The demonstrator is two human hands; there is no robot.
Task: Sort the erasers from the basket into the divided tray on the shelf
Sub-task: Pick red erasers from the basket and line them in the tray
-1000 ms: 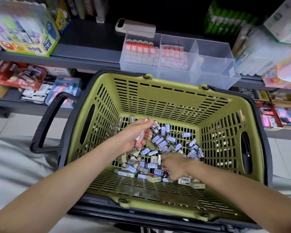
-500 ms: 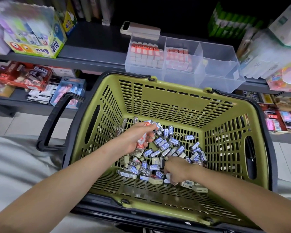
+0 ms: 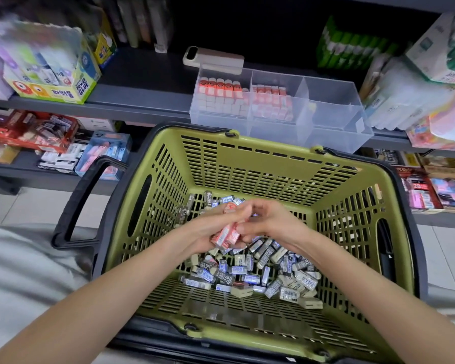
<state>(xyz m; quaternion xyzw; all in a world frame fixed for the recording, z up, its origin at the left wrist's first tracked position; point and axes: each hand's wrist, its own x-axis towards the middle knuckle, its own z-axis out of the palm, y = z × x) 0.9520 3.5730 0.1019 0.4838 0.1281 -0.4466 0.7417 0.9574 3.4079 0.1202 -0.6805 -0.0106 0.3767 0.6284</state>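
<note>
Erasers point(image 3: 247, 270), mostly blue-and-grey, heap in the green basket point(image 3: 247, 168). The left grip point(image 3: 208, 228) clamps several pink erasers point(image 3: 225, 235) above the pile; the right grip point(image 3: 272, 222) touches them, its closure unclear. On the shelf point(image 3: 142, 101), the divided tray point(image 3: 334, 124) has two compartments stocked and the rightmost empty, so much sorting likely remains.

Legible markings: boxed stock and basket contents.
The yellow display box point(image 3: 50, 91) at upper left reads "POWER GLUE" on its side and "파워풀" on its front. Several erasers point(image 3: 225, 278) in the basket point(image 3: 247, 164) carry "2B". A red pack point(image 3: 416, 187) at far right also shows "2B".
</note>
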